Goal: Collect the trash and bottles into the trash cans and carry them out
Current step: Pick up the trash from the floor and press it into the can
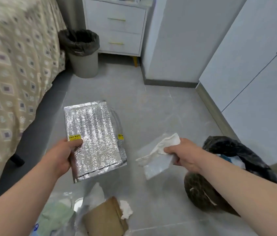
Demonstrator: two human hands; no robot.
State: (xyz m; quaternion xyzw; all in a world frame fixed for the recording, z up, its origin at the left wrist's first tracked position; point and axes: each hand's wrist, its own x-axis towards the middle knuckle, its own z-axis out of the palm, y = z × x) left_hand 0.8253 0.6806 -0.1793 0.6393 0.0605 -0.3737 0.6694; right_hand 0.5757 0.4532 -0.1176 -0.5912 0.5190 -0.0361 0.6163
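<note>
Two hands full: my left hand (61, 155) grips a foil pouch (93, 140), my right hand (183, 154) pinches tissue (165, 145) and a clear bag (156, 167); near floor litter (107, 217) remains, cans not yet carried out.

Left hand (61, 155) grips a foil bag (93, 140); right hand (183, 155) pinches tissue (165, 145) beside a lined bin (233, 169).

A patterned bed (15, 65) stands near a white nightstand (117, 28).
</note>
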